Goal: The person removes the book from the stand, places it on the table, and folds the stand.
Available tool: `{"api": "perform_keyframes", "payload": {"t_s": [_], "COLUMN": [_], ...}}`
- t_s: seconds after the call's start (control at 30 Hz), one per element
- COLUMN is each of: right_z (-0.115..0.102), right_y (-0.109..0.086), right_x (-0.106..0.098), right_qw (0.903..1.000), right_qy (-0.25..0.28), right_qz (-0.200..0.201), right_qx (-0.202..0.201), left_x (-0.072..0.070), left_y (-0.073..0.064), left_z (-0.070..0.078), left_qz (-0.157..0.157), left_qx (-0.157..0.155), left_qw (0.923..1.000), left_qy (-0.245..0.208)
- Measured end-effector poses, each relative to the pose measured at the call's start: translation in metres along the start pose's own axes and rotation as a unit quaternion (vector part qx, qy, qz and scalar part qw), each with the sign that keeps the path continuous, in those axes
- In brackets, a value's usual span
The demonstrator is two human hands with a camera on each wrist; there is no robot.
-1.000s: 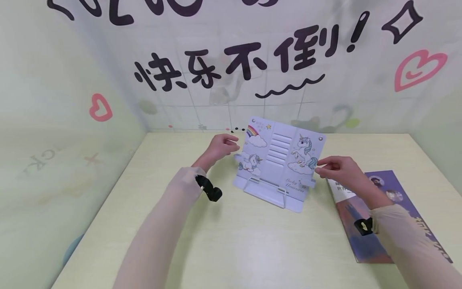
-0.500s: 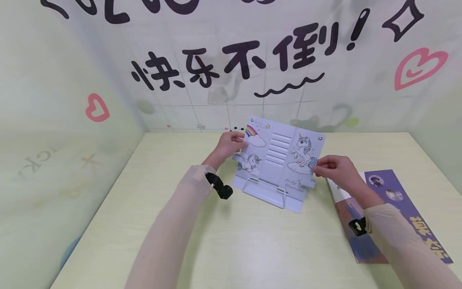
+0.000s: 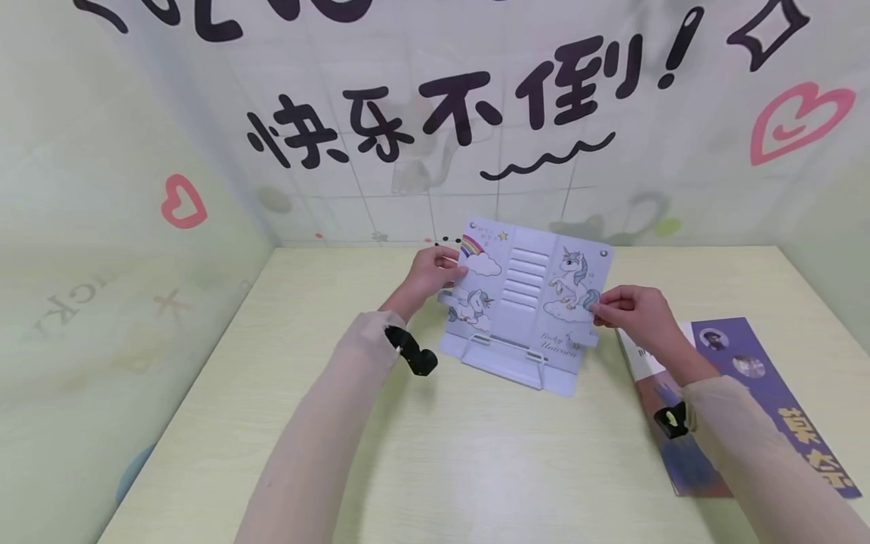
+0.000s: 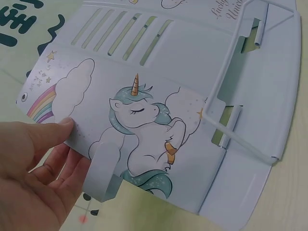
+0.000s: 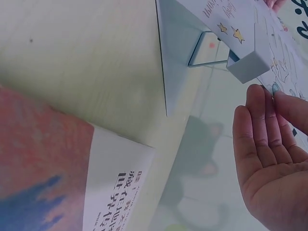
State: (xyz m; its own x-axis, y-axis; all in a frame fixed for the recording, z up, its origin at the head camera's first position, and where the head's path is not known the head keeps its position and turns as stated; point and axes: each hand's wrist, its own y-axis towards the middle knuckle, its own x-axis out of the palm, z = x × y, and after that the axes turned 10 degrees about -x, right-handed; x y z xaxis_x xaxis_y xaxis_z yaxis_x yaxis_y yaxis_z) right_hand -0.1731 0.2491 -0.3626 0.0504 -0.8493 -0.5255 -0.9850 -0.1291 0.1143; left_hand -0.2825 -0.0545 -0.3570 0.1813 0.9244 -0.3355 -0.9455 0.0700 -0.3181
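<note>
A pale lilac book stand [image 3: 506, 325] printed with unicorns, a rainbow and clouds leans back on the table, turned slightly. Slots run down its middle, and a wire page holder [image 3: 503, 363] crosses its bottom ledge. My left hand [image 3: 431, 273] pinches its left edge; in the left wrist view the thumb [image 4: 53, 132] lies on the printed front with the fingers behind. At the opposite edge my right hand [image 3: 635, 306] pinches the panel between thumb and fingertips, just above a side tab [image 5: 250, 57]. A rear support leg [image 5: 207, 48] shows behind the stand in the right wrist view.
A purple book [image 3: 741, 363] with a painted cover lies flat on the table [image 3: 421, 461] at the right, partly under my right forearm. Behind the table's far edge hangs a printed backdrop [image 3: 381, 204] with black lettering, and similar sheeting covers both sides.
My left hand has moved right and taken hold of the stand's left edge. The right hand has closed its pinch on the right edge. The stand's lower right has shifted very slightly.
</note>
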Motion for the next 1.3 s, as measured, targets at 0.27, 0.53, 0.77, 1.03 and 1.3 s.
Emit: {"api": "perform_keyframes", "payload": {"t_s": [0.27, 0.53, 0.77, 1.03, 1.3], "right_z": [0.004, 0.002, 0.003, 0.004, 0.004], "right_y": [0.008, 0.015, 0.02, 0.031, 0.044], "right_x": [-0.003, -0.007, -0.009, -0.01, -0.013], "right_qw": [1.0, 0.9998, 0.9997, 0.9994, 0.9986], "right_qy": [0.003, -0.008, 0.018, 0.011, -0.01], "right_qz": [-0.003, -0.008, -0.013, -0.031, -0.051], "right_qx": [0.005, 0.015, 0.012, 0.011, 0.013], "left_x": [-0.002, -0.004, -0.004, -0.005, -0.004], "left_y": [-0.002, -0.007, -0.017, -0.029, -0.039], "left_z": [-0.005, -0.012, -0.016, -0.021, -0.026], "left_qz": [-0.02, -0.041, -0.058, -0.072, -0.087], "left_qx": [-0.004, -0.007, -0.002, 0.008, 0.013], "left_qw": [0.9998, 0.9991, 0.9982, 0.9972, 0.996], "left_qy": [-0.002, -0.011, -0.012, -0.016, 0.012]}}
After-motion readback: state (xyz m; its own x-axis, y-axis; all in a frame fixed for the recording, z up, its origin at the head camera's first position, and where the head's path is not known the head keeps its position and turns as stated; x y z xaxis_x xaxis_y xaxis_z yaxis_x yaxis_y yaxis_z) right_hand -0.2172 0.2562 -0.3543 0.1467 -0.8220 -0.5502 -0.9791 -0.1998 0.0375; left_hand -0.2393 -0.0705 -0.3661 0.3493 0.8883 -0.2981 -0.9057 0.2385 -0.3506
